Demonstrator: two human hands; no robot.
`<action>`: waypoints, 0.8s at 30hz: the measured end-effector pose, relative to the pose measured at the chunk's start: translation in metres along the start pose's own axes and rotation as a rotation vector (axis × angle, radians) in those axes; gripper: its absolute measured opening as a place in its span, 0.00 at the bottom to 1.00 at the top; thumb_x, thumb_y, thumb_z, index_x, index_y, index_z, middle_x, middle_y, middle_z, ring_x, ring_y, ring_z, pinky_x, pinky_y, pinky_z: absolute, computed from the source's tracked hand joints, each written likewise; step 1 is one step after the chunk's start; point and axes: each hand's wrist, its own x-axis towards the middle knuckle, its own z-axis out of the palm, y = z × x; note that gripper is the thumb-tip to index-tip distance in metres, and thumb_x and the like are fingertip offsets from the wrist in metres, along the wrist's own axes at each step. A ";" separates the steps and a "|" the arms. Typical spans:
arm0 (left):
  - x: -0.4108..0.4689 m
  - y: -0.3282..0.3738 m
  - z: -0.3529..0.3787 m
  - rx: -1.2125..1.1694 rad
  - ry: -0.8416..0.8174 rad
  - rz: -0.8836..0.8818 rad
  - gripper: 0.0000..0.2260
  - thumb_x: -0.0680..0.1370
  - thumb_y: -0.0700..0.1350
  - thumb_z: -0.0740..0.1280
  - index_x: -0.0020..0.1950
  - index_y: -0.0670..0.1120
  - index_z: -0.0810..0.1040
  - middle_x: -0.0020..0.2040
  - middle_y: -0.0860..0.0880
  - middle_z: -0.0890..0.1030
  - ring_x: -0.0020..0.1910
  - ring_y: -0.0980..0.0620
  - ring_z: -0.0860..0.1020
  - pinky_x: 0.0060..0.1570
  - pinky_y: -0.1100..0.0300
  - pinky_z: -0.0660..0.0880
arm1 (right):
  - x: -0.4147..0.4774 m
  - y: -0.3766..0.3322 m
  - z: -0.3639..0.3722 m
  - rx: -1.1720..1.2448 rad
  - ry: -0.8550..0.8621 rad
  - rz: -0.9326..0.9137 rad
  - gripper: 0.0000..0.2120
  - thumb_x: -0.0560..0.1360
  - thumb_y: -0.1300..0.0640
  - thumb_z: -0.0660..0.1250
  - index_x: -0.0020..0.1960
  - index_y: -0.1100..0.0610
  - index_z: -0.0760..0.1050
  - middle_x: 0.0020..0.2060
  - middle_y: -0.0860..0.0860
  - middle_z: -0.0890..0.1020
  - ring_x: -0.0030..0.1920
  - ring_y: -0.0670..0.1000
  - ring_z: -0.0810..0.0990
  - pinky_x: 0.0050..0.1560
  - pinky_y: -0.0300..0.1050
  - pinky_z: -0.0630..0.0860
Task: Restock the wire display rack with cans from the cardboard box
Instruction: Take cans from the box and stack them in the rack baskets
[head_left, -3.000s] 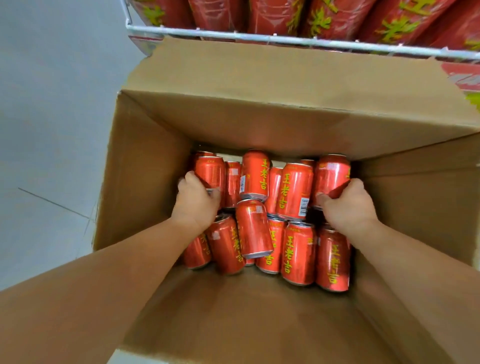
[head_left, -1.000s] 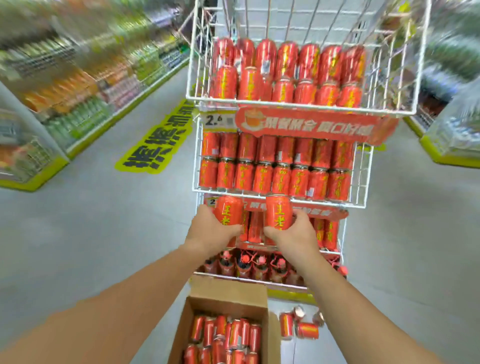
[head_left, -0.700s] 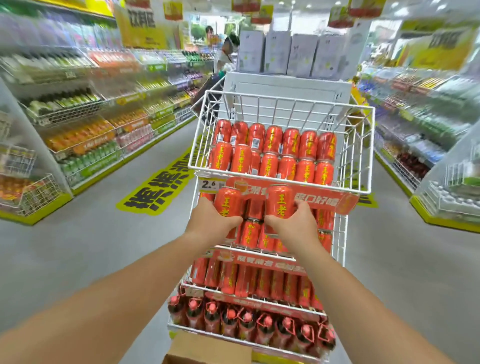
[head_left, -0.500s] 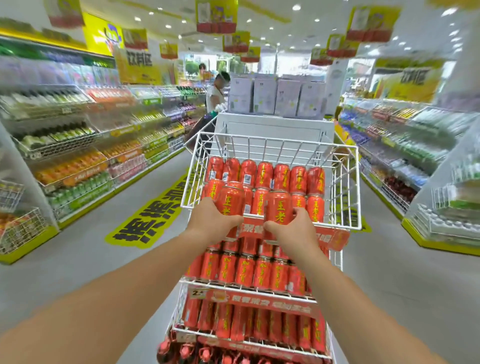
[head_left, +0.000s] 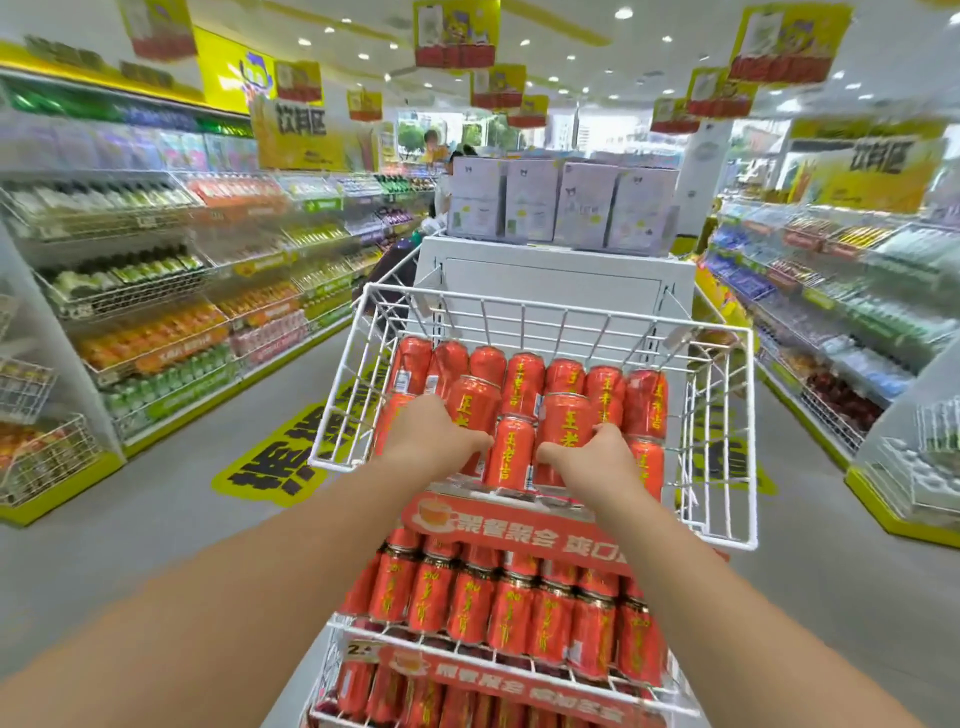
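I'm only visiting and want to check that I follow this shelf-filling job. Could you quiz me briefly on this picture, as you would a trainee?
1. True or false: the left hand and the right hand each grip a can.
2. At which tier of the wire display rack are the hands? A top, B middle, C bottom.
3. What colour is each can in the rack?
Key: 1 true; 2 A; 3 red, with yellow lettering.

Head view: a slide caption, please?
Left hand and right hand hold red cans inside the wire display rack's top basket.
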 end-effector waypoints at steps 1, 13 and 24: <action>0.007 0.000 0.008 0.019 -0.007 -0.009 0.16 0.65 0.56 0.80 0.40 0.46 0.83 0.34 0.50 0.84 0.36 0.49 0.83 0.43 0.52 0.82 | 0.009 0.003 0.003 -0.005 -0.008 0.006 0.27 0.64 0.49 0.78 0.54 0.54 0.65 0.49 0.51 0.79 0.49 0.55 0.80 0.53 0.52 0.78; 0.036 -0.011 0.057 0.280 -0.047 0.037 0.22 0.74 0.56 0.75 0.57 0.43 0.72 0.61 0.44 0.72 0.53 0.43 0.78 0.54 0.51 0.76 | 0.058 0.033 0.030 -0.036 -0.101 0.101 0.22 0.63 0.50 0.82 0.49 0.54 0.75 0.43 0.51 0.83 0.42 0.51 0.81 0.46 0.49 0.79; 0.044 -0.010 0.073 0.382 -0.053 0.121 0.25 0.80 0.58 0.67 0.66 0.39 0.71 0.66 0.41 0.68 0.66 0.40 0.71 0.65 0.49 0.71 | 0.072 0.037 0.038 -0.105 -0.134 0.132 0.24 0.65 0.48 0.82 0.51 0.56 0.73 0.46 0.54 0.81 0.44 0.53 0.81 0.52 0.56 0.80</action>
